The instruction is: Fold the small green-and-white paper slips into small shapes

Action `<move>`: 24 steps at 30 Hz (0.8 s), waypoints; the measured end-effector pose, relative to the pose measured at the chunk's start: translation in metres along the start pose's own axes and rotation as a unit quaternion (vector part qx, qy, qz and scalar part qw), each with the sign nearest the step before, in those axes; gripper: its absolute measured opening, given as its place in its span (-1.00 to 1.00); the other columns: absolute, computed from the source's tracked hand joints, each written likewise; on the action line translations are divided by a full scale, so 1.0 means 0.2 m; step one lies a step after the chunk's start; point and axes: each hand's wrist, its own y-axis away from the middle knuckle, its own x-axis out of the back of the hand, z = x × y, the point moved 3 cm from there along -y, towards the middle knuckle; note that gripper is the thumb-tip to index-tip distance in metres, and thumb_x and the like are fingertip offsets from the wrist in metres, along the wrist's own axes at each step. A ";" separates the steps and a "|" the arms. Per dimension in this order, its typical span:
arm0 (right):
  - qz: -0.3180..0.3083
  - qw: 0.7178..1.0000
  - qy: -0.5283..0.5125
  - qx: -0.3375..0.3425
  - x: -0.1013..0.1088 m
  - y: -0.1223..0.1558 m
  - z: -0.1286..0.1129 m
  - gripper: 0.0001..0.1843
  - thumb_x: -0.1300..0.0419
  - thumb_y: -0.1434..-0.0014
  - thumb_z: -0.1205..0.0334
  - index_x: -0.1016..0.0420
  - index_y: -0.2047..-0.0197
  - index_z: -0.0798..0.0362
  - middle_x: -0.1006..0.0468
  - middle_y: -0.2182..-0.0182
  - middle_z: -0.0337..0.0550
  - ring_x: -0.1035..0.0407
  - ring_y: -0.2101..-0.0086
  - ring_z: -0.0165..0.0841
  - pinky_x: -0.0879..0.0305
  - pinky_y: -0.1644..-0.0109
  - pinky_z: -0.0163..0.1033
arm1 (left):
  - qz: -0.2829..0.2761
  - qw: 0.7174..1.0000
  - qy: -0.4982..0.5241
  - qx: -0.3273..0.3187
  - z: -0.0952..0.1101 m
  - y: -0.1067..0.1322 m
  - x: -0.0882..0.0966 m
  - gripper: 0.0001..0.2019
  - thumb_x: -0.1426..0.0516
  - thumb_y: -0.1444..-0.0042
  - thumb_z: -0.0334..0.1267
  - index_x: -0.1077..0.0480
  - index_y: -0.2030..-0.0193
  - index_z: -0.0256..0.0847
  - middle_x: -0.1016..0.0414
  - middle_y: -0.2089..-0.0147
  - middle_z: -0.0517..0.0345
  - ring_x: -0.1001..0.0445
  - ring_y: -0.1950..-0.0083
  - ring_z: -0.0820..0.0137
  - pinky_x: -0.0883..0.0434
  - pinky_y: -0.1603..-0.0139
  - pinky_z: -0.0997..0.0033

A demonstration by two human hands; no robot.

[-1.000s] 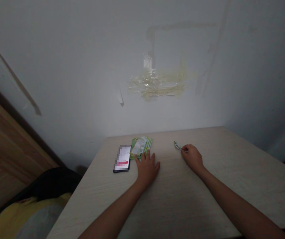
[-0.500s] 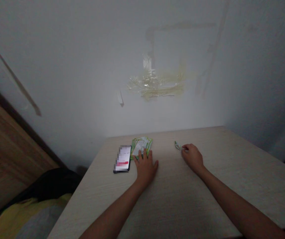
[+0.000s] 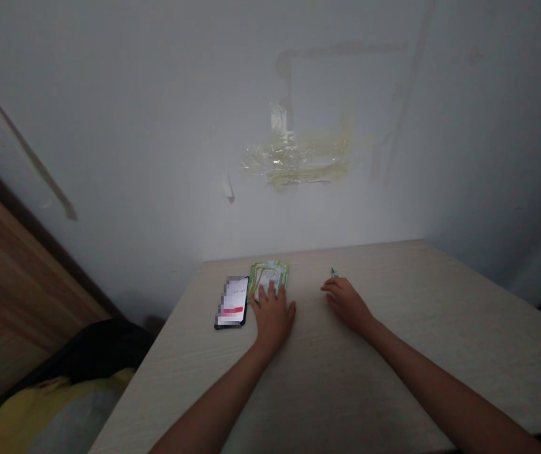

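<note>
My left hand [image 3: 272,320] lies with fingers spread, its fingertips on the near part of a pile of flat green-and-white packets [image 3: 275,270]. A phone [image 3: 235,306] with a lit screen lies just left of this hand. My right hand [image 3: 347,304] is low over the table, its fingers pointing left and slightly apart, with nothing visible in them. Just beyond its knuckles, the tip of a small crumpled green-and-white wrapper [image 3: 333,272] shows; the hand hides the rest of it.
The pale wooden table [image 3: 422,372] meets a grey-white wall [image 3: 157,157] at its far edge. Clear tape [image 3: 294,154] and stains mark the wall. Past the table's left edge are a yellow-and-grey cloth [image 3: 48,410] and a wooden panel [image 3: 5,271].
My right hand has come off the small wrapper and shifted left in front of it, covering most of it. My left hand has slid slightly left and stays on the packets.
</note>
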 end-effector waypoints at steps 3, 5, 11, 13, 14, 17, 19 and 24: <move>-0.043 0.998 -0.035 -0.002 -0.05 0.02 -0.01 -0.69 -0.09 -0.16 0.40 -0.50 0.04 0.04 -0.45 0.03 0.01 -0.32 -0.02 -0.23 -0.24 -0.17 0.00 | -0.001 1.000 0.001 0.003 -0.02 -0.01 -0.01 -0.51 0.00 -0.22 -0.04 -0.26 -0.25 -0.13 -0.22 -0.33 -0.11 -0.12 -0.33 -0.09 0.13 -0.30 -0.29; -0.069 0.996 -0.050 -0.011 -0.06 0.02 -0.01 -0.70 -0.10 -0.18 0.37 -0.52 0.04 0.02 -0.46 0.01 0.00 -0.33 -0.03 -0.23 -0.25 -0.17 -0.01 | 0.007 1.000 0.006 -0.004 -0.02 0.00 0.00 -0.56 0.03 -0.25 -0.08 -0.30 -0.22 -0.12 -0.29 -0.29 -0.09 -0.16 -0.30 -0.07 0.12 -0.29 -0.29; -0.080 0.993 -0.082 -0.034 -0.04 0.01 0.00 -0.74 -0.09 -0.22 0.31 -0.54 0.07 0.01 -0.49 0.05 -0.02 -0.37 0.01 -0.26 -0.28 -0.14 -0.04 | 0.029 0.999 0.026 -0.008 -0.01 0.00 0.03 -0.65 0.05 -0.29 -0.13 -0.38 -0.12 -0.09 -0.37 -0.21 -0.06 -0.29 -0.21 0.03 0.06 -0.28 -0.26; -0.078 0.993 -0.086 -0.035 -0.04 0.01 0.00 -0.75 -0.10 -0.22 0.30 -0.55 0.08 0.01 -0.49 0.06 -0.02 -0.37 0.02 -0.27 -0.28 -0.14 -0.06 | 0.042 0.999 0.032 -0.012 -0.01 0.00 0.04 -0.67 0.07 -0.30 -0.15 -0.41 -0.06 -0.11 -0.39 -0.19 -0.05 -0.31 -0.20 0.08 0.06 -0.29 -0.23; -0.077 0.993 -0.086 -0.034 -0.05 0.01 0.00 -0.75 -0.10 -0.22 0.30 -0.55 0.08 0.02 -0.49 0.06 -0.01 -0.37 0.02 -0.27 -0.28 -0.14 -0.07 | 0.048 0.998 0.034 -0.014 -0.01 0.00 0.05 -0.68 0.07 -0.31 -0.16 -0.43 -0.02 -0.12 -0.40 -0.18 -0.05 -0.32 -0.20 0.11 0.06 -0.30 -0.21; -0.074 0.993 -0.087 -0.034 -0.05 0.02 0.01 -0.76 -0.10 -0.23 0.29 -0.56 0.09 0.04 -0.49 0.07 0.00 -0.37 0.03 -0.27 -0.28 -0.13 -0.08 | 0.063 0.997 0.043 -0.013 -0.02 -0.01 0.05 -0.71 0.07 -0.31 -0.24 -0.46 0.06 -0.16 -0.40 -0.19 -0.04 -0.32 -0.22 0.14 0.06 -0.32 -0.19; -0.074 0.993 -0.088 -0.035 -0.06 0.02 0.01 -0.76 -0.10 -0.23 0.29 -0.56 0.10 0.04 -0.49 0.08 0.00 -0.37 0.04 -0.28 -0.29 -0.12 -0.09 | 0.073 0.996 0.051 -0.014 -0.02 -0.01 0.05 -0.73 0.05 -0.30 -0.27 -0.46 0.08 -0.18 -0.39 -0.21 -0.04 -0.30 -0.24 0.13 0.05 -0.33 -0.19; -0.080 0.992 -0.095 -0.036 -0.05 0.01 0.01 -0.77 -0.10 -0.23 0.29 -0.56 0.11 0.03 -0.49 0.10 -0.02 -0.37 0.06 -0.29 -0.30 -0.10 -0.10 | 0.093 0.991 0.080 -0.044 -0.01 -0.01 0.07 -0.75 0.02 -0.30 -0.26 -0.49 0.19 -0.17 -0.42 -0.19 0.02 -0.28 -0.27 0.16 0.09 -0.35 -0.19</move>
